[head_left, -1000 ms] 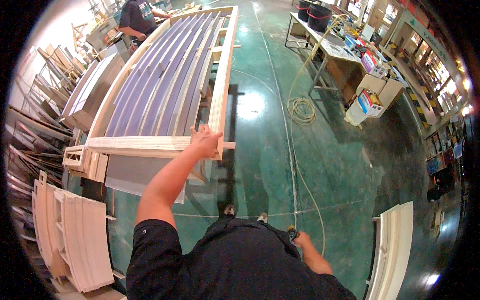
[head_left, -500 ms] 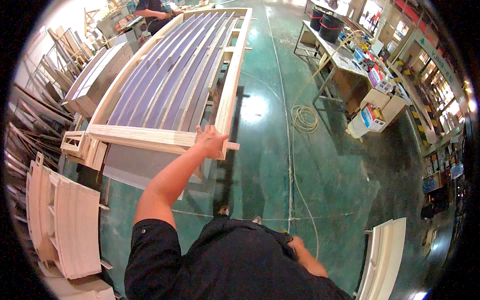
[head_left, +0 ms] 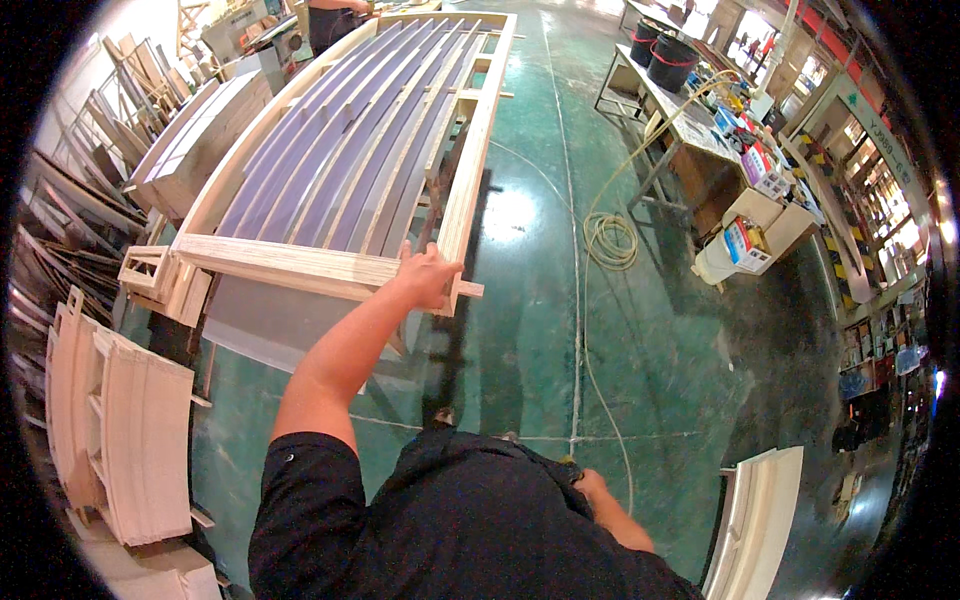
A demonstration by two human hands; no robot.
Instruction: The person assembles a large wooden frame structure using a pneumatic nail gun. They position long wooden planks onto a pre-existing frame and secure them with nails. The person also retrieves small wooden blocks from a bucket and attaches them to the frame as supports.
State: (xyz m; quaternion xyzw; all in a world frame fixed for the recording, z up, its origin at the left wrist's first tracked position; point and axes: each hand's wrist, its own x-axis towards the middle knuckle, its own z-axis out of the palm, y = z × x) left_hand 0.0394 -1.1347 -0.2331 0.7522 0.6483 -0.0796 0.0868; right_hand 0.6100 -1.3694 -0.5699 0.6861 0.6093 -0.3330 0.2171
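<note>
My left hand (head_left: 428,278) rests on the near right corner of a large pale wooden frame (head_left: 290,259), its fingers spread over the top edge. Long curved slats (head_left: 330,150) with bluish-purple strips between them fill the frame. A short wooden end (head_left: 469,289) sticks out beside that hand. Down at my right hip, my right hand (head_left: 592,487) is closed near the waist of my dark clothing. Whatever it grips is mostly hidden; a small yellowish bit shows just above it.
Curved wooden panels (head_left: 150,440) are stacked at the left, and another pale panel (head_left: 765,520) stands at the lower right. A coiled hose (head_left: 610,242) lies on the green floor near a cluttered workbench (head_left: 690,125) with black buckets (head_left: 672,62). A co-worker (head_left: 330,25) stands beyond the frame.
The view has shifted slightly. My left hand stays at the frame's corner and my right hand stays at my hip. The co-worker at the far end has shifted position.
</note>
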